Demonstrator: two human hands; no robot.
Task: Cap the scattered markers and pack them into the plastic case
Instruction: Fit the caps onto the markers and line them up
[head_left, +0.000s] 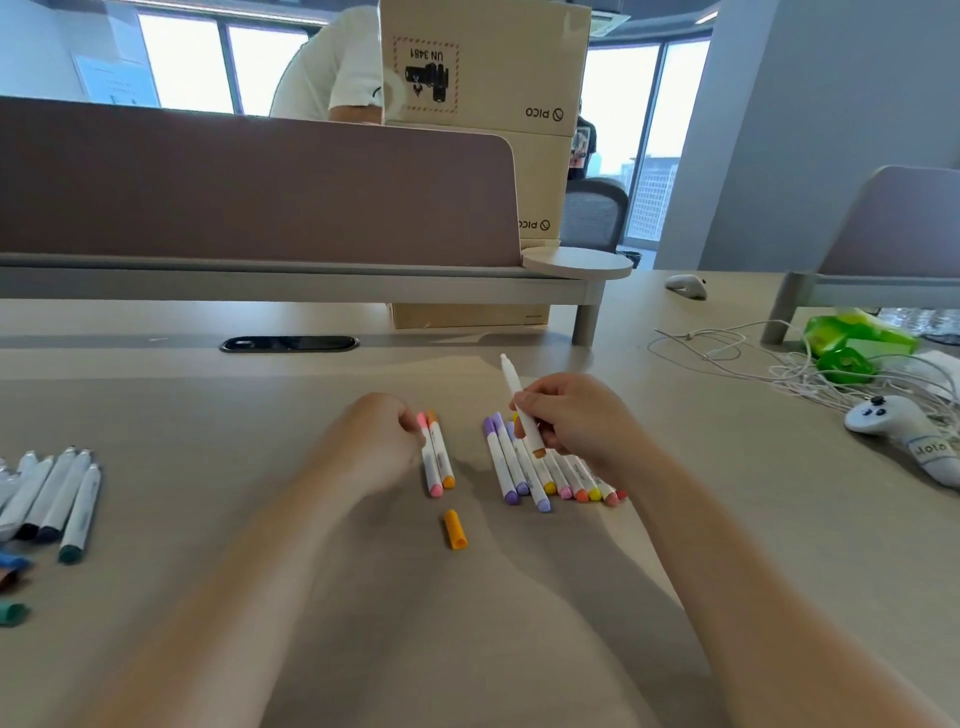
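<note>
One white marker (521, 402) is gripped in the right hand (579, 423) above a row of capped markers (558, 475). A loose orange cap (455, 529) lies at 7 o'clock on the counter (208, 415). At 9 o'clock the left hand (374, 441) touches two markers (437, 460); whether it grips them is unclear.

My right hand (582, 421) gripped a white marker (517, 395), tilted, its bare tip pointing up and away from me. Beneath that hand lay a row of capped markers (519, 480), purple through pink, orange and yellow, side by side on the tabletop (260, 415). My left hand (379, 441) rested curled against a pink-and-orange pair (439, 460); I couldn't tell if it pinched them. A loose orange cap (455, 529) lay nearer me, between my arms. Dark-capped markers (62, 499) sat far left, a white controller (883, 421) far right.
</note>
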